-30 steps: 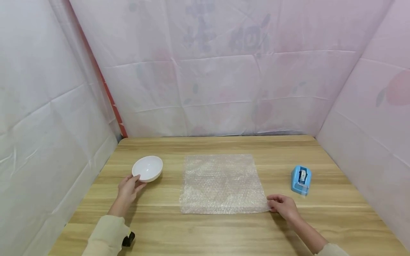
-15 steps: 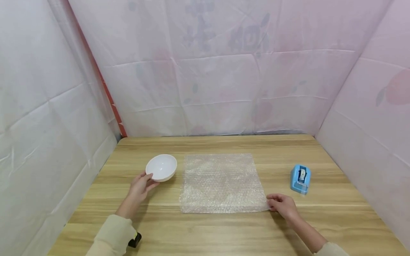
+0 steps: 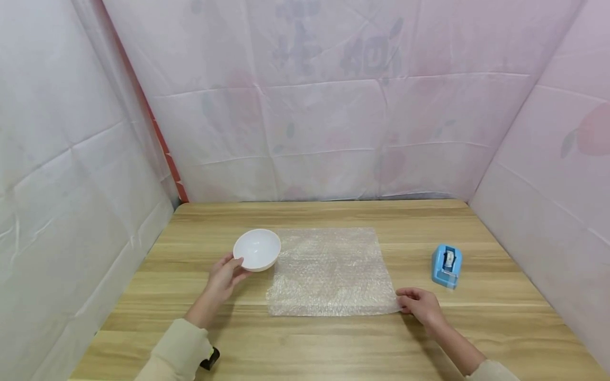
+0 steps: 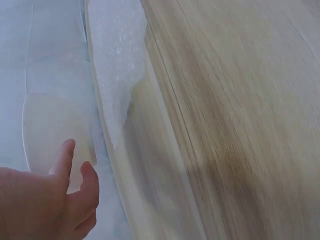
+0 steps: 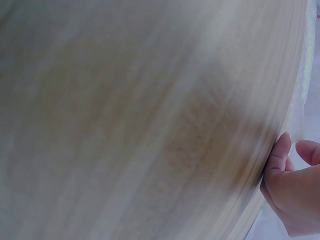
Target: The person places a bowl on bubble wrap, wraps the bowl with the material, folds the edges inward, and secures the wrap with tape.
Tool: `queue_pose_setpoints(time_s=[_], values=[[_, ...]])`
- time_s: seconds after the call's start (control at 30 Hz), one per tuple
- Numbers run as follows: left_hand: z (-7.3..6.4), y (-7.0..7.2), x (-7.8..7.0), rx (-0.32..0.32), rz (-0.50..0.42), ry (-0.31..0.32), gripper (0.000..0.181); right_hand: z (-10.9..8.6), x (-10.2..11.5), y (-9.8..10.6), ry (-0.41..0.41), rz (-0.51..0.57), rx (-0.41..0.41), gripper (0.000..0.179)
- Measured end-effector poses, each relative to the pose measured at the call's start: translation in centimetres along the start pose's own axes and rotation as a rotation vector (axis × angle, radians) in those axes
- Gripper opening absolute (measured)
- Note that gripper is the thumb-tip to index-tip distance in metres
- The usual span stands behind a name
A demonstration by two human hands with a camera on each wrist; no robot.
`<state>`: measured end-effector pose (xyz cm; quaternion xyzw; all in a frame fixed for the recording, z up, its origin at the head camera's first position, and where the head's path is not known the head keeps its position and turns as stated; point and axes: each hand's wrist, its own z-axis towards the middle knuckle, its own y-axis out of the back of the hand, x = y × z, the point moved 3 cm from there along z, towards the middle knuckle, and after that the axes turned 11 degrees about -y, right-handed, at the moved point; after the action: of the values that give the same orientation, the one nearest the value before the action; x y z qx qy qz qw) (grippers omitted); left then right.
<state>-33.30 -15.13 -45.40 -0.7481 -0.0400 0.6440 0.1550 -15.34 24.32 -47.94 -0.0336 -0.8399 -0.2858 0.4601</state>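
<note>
A white bowl (image 3: 258, 248) is gripped at its near left rim by my left hand (image 3: 225, 276), thumb over the rim and fingers beneath. In the head view the bowl overlaps the left edge of a flat sheet of bubble wrap (image 3: 331, 275). The left wrist view shows the bowl (image 4: 52, 130) tilted beyond the fingers, and part of the bubble wrap (image 4: 117, 55). At the sheet's near right corner, my right hand (image 3: 421, 307) pinches the edge between thumb and fingers. The right wrist view has this hand (image 5: 292, 185) low over the wood, at the sheet's edge.
A blue tape dispenser (image 3: 447, 266) stands on the wooden table (image 3: 333, 349), right of the bubble wrap and beyond my right hand. Pale printed sheets (image 3: 324, 121) hang behind the table and along both sides.
My left hand has carried the bowl rightward, from the left part of the table to the bubble wrap's left edge. The right hand keeps its place at the corner.
</note>
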Motion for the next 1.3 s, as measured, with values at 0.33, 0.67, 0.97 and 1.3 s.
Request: queue_pose_setpoints(time_s=[0.33, 0.67, 0.97, 1.3], values=[[-0.6, -1.3, 0.5, 0.034, 0.018, -0.003, 0.057, -0.1, 0.0, 0.0, -0.008, -0.005, -0.010, 0.034], [-1.0, -3.0, 1.4, 0.048, 0.018, -0.005, 0.055, -0.2, 0.0, 0.1, 0.000, -0.007, -0.001, 0.033], [-1.2, -4.4, 2.6, 0.038, 0.021, 0.001, 0.053, -0.1, -0.1, 0.0, -0.001, 0.000, -0.007, 0.033], [-1.0, -6.6, 3.6, 0.050, 0.000, 0.001, 0.053, -0.1, -0.1, -0.2, 0.003, -0.014, -0.023, 0.032]])
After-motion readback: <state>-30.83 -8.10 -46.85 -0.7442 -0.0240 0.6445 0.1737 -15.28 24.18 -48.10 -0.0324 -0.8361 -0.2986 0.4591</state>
